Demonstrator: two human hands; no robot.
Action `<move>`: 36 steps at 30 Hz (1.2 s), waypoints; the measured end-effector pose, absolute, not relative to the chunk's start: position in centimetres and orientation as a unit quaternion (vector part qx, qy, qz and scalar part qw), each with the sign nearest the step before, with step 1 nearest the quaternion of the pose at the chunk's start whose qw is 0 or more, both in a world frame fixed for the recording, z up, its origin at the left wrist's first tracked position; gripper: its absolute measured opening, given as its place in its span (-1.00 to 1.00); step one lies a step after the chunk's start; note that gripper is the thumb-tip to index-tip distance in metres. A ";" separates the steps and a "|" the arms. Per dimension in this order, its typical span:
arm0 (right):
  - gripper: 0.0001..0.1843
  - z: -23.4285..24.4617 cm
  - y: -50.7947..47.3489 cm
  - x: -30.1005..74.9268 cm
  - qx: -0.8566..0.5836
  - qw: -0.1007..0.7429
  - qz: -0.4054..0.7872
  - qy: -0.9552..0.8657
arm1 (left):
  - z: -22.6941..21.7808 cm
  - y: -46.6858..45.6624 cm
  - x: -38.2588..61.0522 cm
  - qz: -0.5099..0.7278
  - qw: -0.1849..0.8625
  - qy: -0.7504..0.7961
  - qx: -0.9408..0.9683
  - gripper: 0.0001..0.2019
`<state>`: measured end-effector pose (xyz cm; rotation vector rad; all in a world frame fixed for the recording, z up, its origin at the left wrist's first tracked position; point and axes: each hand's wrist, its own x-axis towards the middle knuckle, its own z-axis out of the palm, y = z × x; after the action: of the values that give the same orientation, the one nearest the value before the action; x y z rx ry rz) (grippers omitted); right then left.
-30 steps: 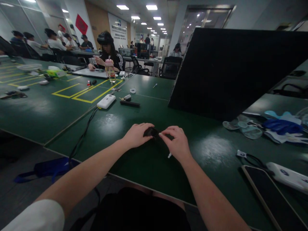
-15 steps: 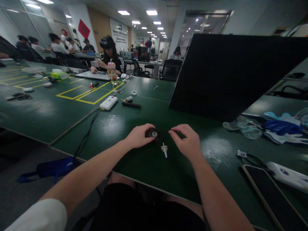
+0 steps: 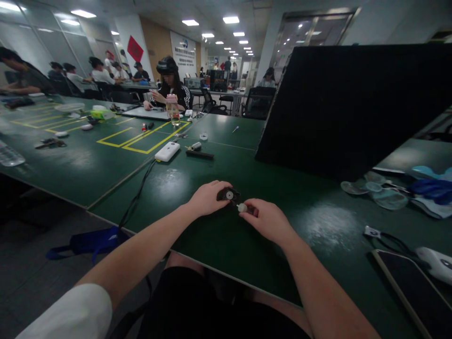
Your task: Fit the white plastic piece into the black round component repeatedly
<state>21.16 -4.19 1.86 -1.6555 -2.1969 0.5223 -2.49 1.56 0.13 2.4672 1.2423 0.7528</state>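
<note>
My left hand (image 3: 208, 197) grips a small black part (image 3: 229, 194) with a pale round centre, resting it on the green table (image 3: 226, 240). My right hand (image 3: 264, 219) pinches a small white plastic piece (image 3: 242, 207) and holds it just beside the black part, almost touching it. Both hands sit close together near the table's front edge.
A large black panel (image 3: 353, 103) leans at the right. A white power bank (image 3: 167, 151) with a black cable (image 3: 136, 197), a dark bar tool (image 3: 199, 153), a phone (image 3: 409, 292) and blue items (image 3: 431, 188) lie around. A seated person (image 3: 171, 87) works across the table.
My right hand picked the white piece up off the table and brought it to the black part. My left hand kept its hold on the black part. The view shifted slightly.
</note>
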 end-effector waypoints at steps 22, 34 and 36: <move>-0.75 1.6 -4.4 20.4 -0.544 0.250 0.133 -0.789 | 0.6 0.3 -1.3 0.229 0.196 0.440 0.846 -0.64; -0.68 1.0 -4.0 19.3 -0.621 0.278 0.209 -0.703 | -0.1 0.5 -1.3 0.241 0.217 0.442 0.836 -0.64; -0.65 1.1 -4.1 19.1 -0.626 0.269 0.204 -0.704 | -0.1 0.5 -1.4 0.241 0.219 0.442 0.836 -0.62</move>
<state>19.15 -4.10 1.05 -1.6868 -1.8970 0.5496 -1.38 0.51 -0.15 2.3119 1.2237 0.6676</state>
